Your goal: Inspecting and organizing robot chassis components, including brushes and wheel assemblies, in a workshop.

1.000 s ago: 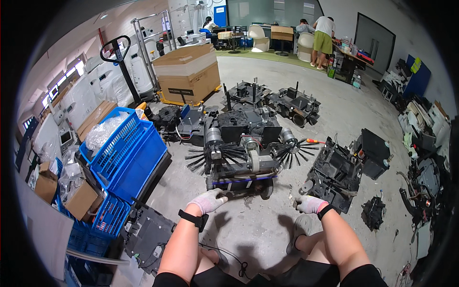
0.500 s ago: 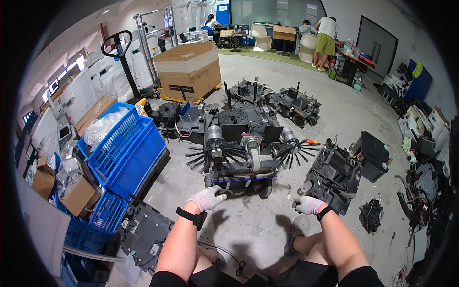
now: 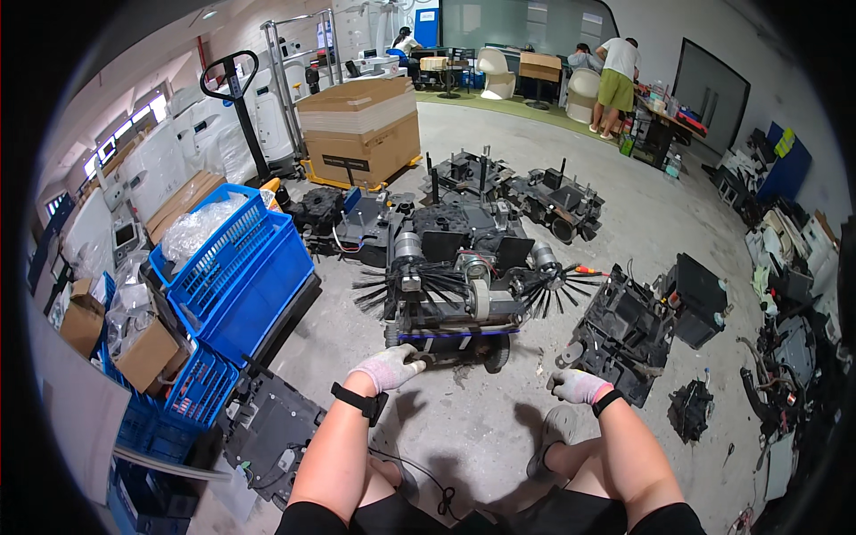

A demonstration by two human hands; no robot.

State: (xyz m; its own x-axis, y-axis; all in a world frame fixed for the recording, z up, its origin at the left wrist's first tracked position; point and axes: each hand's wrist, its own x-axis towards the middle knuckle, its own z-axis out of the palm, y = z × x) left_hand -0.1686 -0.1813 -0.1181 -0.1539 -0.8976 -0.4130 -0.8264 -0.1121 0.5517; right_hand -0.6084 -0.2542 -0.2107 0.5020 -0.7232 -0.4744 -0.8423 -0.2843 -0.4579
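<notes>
Both my hands wear pale knitted gloves, with a black band on each wrist. My left hand (image 3: 390, 368) hangs by the lower left front of a black wheeled machine base (image 3: 459, 341), fingers partly stretched out. I cannot tell whether it touches the base. The machine carries a left round brush (image 3: 412, 283) and a right round brush (image 3: 555, 283), both with black bristles, and a pale grey wheel (image 3: 481, 299) between them. To the right, my right hand (image 3: 578, 386) is held in the air, fingers loosely bent and apart, nothing visible in it. It is nearest a dismantled black chassis (image 3: 624, 330).
Blue crates (image 3: 245, 290) stand at the left, near a pallet jack (image 3: 241, 107) and a large cardboard box (image 3: 361, 129). More chassis (image 3: 557, 201) lie behind the machine. A black bin (image 3: 695, 299) and piled parts (image 3: 794, 343) are at right. People work at far tables.
The surroundings have shifted slightly right and down in the picture, as my head turned a little. My hands stay in nearly the same pose.
</notes>
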